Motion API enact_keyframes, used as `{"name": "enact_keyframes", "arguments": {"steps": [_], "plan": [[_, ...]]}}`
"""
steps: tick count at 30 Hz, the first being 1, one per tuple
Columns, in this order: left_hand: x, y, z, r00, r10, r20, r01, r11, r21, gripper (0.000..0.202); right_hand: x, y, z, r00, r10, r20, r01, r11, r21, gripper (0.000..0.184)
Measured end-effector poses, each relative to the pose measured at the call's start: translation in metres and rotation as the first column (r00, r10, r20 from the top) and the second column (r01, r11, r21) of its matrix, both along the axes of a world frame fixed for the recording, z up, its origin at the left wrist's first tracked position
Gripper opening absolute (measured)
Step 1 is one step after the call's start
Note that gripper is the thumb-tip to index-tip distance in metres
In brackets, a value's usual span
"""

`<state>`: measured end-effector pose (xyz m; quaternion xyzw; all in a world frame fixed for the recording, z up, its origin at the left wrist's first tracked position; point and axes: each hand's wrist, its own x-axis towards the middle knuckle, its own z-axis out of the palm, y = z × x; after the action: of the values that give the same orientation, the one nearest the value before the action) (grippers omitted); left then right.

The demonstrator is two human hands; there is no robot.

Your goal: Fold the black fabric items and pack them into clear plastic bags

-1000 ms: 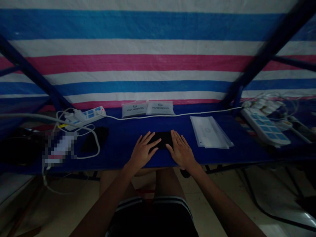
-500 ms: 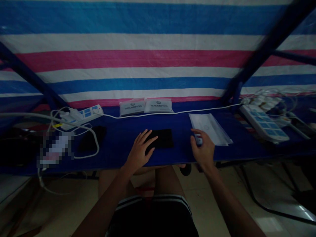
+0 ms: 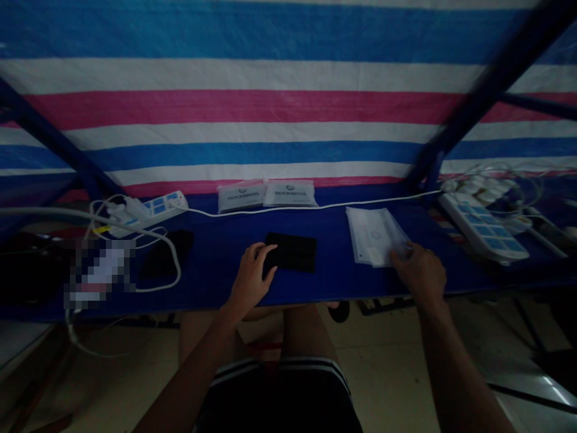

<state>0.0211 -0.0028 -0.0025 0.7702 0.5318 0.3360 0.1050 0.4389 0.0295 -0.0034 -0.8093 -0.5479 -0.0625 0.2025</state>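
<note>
A flat black rectangular piece (image 3: 295, 252), perhaps a folded cloth or pouch, lies on the blue tabletop in front of me. My left hand (image 3: 255, 270) is at its left end, fingers curled over the edge and thumb by the lower corner. Further right lies a small stack of translucent plastic bags (image 3: 374, 237) with faint print. My right hand (image 3: 421, 273) has its thumb and fingers closed on the right edge of these bags; the fingertips are partly hidden and blurred.
Two filled bags marked ROCKBROS (image 3: 289, 193) rest at the back, behind a white cable (image 3: 351, 204). Power strips with cords stand left (image 3: 166, 204) and right (image 3: 484, 231). A dark item (image 3: 169, 252) lies left. Blue frame posts (image 3: 433, 156) rise before a striped sheet (image 3: 270, 108).
My right hand has moved right, from the bags' left side to their right edge. My left fingers, spread over the black piece before, have drawn back and curled at its left end.
</note>
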Motion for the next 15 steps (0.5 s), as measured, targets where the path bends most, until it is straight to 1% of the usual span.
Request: {"name": "enact_keyframes", "arguments": {"steps": [2, 5, 10, 12, 15], "plan": [[0.000, -0.001, 0.002, 0.999, -0.029, -0.013, 0.029, 0.999, -0.013, 0.052, 0.001, 0.004, 0.002, 0.999, -0.026, -0.024, 0.025, 0.998, -0.060, 0.053], [-0.001, -0.002, 0.004, 0.996, -0.074, -0.040, 0.072, 0.997, -0.033, 0.054, 0.001, 0.007, 0.010, 0.994, -0.092, -0.060, 0.081, 0.982, -0.172, 0.052], [-0.001, -0.002, 0.006, 0.995, -0.087, -0.056, 0.085, 0.995, -0.044, 0.055, -0.003, 0.012, 0.024, 0.982, -0.169, -0.081, 0.137, 0.942, -0.308, 0.052], [-0.001, -0.003, 0.006, 0.995, -0.085, -0.056, 0.083, 0.996, -0.042, 0.054, -0.005, 0.014, 0.028, 0.979, -0.187, -0.084, 0.148, 0.928, -0.343, 0.050], [-0.001, -0.003, 0.005, 0.995, -0.083, -0.056, 0.081, 0.996, -0.038, 0.053, -0.006, 0.015, 0.030, 0.975, -0.200, -0.099, 0.156, 0.928, -0.340, 0.043]]}}
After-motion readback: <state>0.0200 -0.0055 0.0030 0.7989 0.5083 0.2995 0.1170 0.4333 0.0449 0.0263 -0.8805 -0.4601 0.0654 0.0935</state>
